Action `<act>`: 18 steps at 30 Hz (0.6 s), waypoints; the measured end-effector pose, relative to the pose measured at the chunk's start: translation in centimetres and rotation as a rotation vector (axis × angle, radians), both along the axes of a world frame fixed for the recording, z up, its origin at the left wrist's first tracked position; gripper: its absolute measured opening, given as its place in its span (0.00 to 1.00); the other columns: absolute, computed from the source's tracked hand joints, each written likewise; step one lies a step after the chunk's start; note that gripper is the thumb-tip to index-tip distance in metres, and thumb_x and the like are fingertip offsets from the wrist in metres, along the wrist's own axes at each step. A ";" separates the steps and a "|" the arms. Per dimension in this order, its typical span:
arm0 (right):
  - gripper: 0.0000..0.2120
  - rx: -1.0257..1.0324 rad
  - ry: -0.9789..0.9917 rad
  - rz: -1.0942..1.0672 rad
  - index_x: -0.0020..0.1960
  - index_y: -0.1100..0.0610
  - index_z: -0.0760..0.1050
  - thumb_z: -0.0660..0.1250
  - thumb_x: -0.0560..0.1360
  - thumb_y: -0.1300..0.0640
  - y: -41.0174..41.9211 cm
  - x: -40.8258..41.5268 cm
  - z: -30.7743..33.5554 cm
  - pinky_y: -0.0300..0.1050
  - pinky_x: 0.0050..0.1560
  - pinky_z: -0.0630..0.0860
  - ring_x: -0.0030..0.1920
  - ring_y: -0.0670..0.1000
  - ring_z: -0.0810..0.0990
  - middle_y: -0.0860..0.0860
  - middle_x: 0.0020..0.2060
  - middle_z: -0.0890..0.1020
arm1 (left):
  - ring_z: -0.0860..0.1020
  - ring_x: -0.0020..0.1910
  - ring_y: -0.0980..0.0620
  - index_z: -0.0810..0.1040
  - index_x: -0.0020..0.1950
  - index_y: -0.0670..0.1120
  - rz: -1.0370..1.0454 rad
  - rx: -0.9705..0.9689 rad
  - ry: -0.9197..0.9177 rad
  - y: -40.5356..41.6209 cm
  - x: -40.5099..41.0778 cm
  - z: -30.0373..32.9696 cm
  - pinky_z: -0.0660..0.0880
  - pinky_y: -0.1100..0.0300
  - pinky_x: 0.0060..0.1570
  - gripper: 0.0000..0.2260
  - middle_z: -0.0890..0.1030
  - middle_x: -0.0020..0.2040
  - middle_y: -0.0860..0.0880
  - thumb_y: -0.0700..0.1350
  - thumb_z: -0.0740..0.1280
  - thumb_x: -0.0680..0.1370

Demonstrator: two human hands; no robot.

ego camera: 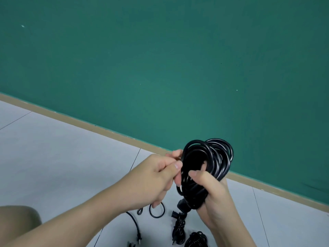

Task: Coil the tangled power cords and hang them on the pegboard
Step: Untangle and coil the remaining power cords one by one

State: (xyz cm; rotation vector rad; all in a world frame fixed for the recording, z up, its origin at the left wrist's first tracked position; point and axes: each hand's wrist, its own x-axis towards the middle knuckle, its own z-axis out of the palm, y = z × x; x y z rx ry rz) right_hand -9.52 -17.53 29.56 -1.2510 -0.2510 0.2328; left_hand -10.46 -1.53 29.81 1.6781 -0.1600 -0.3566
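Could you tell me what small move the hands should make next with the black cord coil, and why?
Probably wrap the strand the left hand pinches around the coiled black power cord, since the right hand grips its gathered loops and a plug end hangs loose below.

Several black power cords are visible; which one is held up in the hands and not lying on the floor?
The large coiled cord, raised before the green wall: the right hand grips it and the left hand pinches its edge. The other cords lie on the floor tiles.
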 end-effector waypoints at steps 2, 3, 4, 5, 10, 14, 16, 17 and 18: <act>0.13 0.033 -0.001 0.022 0.49 0.62 0.84 0.65 0.67 0.63 0.1 -0.3 0.2 0.47 0.43 0.79 0.47 0.59 0.84 0.65 0.38 0.81 | 0.71 0.21 0.54 0.73 0.37 0.43 -0.006 0.041 0.024 0.3 -0.1 0.0 0.74 0.62 0.34 0.21 0.64 0.21 0.48 0.49 0.57 0.87; 0.13 0.071 0.025 0.024 0.49 0.62 0.84 0.66 0.67 0.64 0.1 -0.4 0.1 0.47 0.47 0.81 0.53 0.61 0.85 0.66 0.43 0.84 | 0.74 0.23 0.51 0.73 0.35 0.45 -0.014 0.062 0.041 0.6 0.0 0.0 0.76 0.58 0.39 0.22 0.65 0.20 0.48 0.52 0.58 0.87; 0.14 0.111 0.070 0.023 0.49 0.62 0.85 0.67 0.65 0.63 0.2 -0.5 0.2 0.47 0.50 0.82 0.57 0.62 0.85 0.67 0.49 0.85 | 0.75 0.24 0.47 0.72 0.33 0.47 -0.017 0.095 0.061 0.8 0.1 0.0 0.76 0.49 0.42 0.24 0.66 0.19 0.49 0.56 0.59 0.86; 0.15 0.147 0.127 0.021 0.48 0.62 0.85 0.69 0.63 0.61 0.3 -0.5 0.2 0.47 0.50 0.82 0.58 0.62 0.85 0.67 0.52 0.85 | 0.75 0.24 0.46 0.72 0.31 0.48 -0.015 0.135 0.081 0.8 0.2 -0.1 0.75 0.48 0.43 0.25 0.68 0.19 0.48 0.60 0.59 0.84; 0.13 0.579 0.373 -0.100 0.46 0.61 0.73 0.69 0.63 0.60 0.2 1.4 1.0 0.50 0.45 0.82 0.38 0.54 0.79 0.56 0.40 0.77 | 0.69 0.24 0.56 0.69 0.28 0.49 0.059 0.301 -0.188 -0.6 0.3 -0.9 0.72 0.56 0.36 0.26 0.68 0.21 0.54 0.58 0.60 0.84; 0.10 0.710 0.394 -0.231 0.48 0.57 0.65 0.62 0.69 0.59 -1.3 3.3 1.4 0.44 0.41 0.77 0.35 0.50 0.70 0.53 0.39 0.71 | 0.68 0.26 0.56 0.75 0.34 0.49 0.002 0.431 -0.274 -0.7 0.6 -0.7 0.69 0.55 0.35 0.24 0.69 0.24 0.55 0.59 0.56 0.85; 0.08 0.684 0.346 -0.275 0.47 0.57 0.65 0.63 0.70 0.59 -2.5 4.0 1.4 0.44 0.41 0.77 0.35 0.50 0.70 0.53 0.39 0.71 | 0.70 0.27 0.56 0.76 0.36 0.48 -0.032 0.499 -0.258 0.0 0.3 -0.5 0.72 0.55 0.39 0.25 0.72 0.25 0.56 0.61 0.54 0.85; 0.07 0.684 0.328 -0.301 0.47 0.57 0.66 0.63 0.72 0.59 -3.2 4.4 1.4 0.44 0.42 0.76 0.36 0.51 0.71 0.53 0.39 0.71 | 0.72 0.29 0.55 0.75 0.37 0.47 -0.045 0.559 -0.273 0.4 0.1 -0.6 0.73 0.55 0.40 0.26 0.74 0.26 0.55 0.62 0.53 0.84; 0.05 0.689 0.315 -0.328 0.46 0.57 0.66 0.63 0.74 0.59 -4.0 4.8 1.4 0.44 0.42 0.76 0.36 0.51 0.71 0.53 0.40 0.71 | 0.72 0.31 0.53 0.74 0.38 0.47 -0.054 0.611 -0.294 0.9 -0.1 -0.8 0.75 0.53 0.41 0.25 0.75 0.29 0.53 0.62 0.54 0.84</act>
